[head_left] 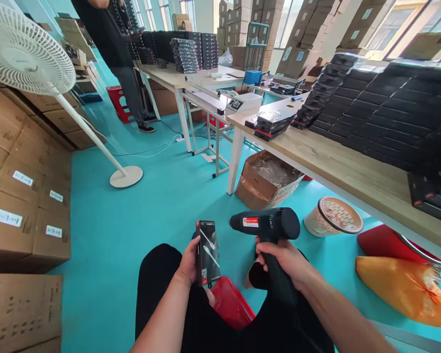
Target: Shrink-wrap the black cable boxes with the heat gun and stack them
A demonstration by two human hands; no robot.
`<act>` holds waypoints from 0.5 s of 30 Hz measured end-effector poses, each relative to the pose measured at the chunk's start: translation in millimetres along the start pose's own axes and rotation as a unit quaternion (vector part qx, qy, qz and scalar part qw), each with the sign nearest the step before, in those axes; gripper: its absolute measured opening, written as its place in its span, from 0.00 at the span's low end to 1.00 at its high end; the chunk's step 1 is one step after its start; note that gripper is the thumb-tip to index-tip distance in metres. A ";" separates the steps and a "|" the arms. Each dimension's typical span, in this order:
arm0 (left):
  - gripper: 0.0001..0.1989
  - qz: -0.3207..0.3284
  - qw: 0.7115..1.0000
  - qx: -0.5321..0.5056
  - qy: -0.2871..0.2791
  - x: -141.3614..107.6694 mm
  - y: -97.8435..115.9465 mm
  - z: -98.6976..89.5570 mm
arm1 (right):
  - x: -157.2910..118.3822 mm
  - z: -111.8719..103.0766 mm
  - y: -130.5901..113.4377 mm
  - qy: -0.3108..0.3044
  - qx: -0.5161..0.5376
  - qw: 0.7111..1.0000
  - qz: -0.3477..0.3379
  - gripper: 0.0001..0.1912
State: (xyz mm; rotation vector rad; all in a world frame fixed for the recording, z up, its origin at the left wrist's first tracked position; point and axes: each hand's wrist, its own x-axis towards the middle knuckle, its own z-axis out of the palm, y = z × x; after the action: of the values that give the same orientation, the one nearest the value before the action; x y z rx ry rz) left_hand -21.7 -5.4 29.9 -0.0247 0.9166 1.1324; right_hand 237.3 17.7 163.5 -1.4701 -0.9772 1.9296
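Observation:
My left hand [190,262] is closed around a slim black product box [208,252] printed with a white cable picture and red corners. In my right hand [284,260] is a black heat gun [266,223], gripped by its handle, with a red and white label on the barrel. Its nozzle points left toward the box, a short gap apart. Both are held above my lap. Below them, between my legs, part of a red plastic stool [232,301] shows.
A wooden table [356,157] on my right bears stacked black boxes [382,108]. Beneath it are a carton [266,179], a waste bin [332,215] and an orange bag [402,289]. Cartons [29,181] and a white fan [127,175] stand left. A person [112,54] stands behind.

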 end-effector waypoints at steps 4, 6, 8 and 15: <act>0.12 0.089 0.978 0.027 0.187 17.1 -0.9 -5.9 | -18.5 -10.9 9.7 -0.099 -0.012 0.995 0.011 0.18; 0.13 0.126 0.957 0.052 0.256 24.9 -1.9 -9.7 | -29.7 -13.9 11.3 -0.108 -0.036 0.993 0.019 0.20; 0.16 0.141 0.949 0.066 0.273 29.7 -2.9 -12.8 | -36.7 -15.4 11.3 -0.070 -0.063 0.995 0.021 0.20; 0.19 0.155 0.939 0.099 0.292 30.1 -3.9 -13.9 | -36.2 -6.3 21.3 -0.123 -0.121 0.985 0.030 0.10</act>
State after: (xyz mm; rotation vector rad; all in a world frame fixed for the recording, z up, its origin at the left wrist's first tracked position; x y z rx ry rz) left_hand -23.8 9.5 0.1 -0.0549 1.6071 1.3457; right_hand 253.8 -21.3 166.7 -1.4244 -1.3314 2.1345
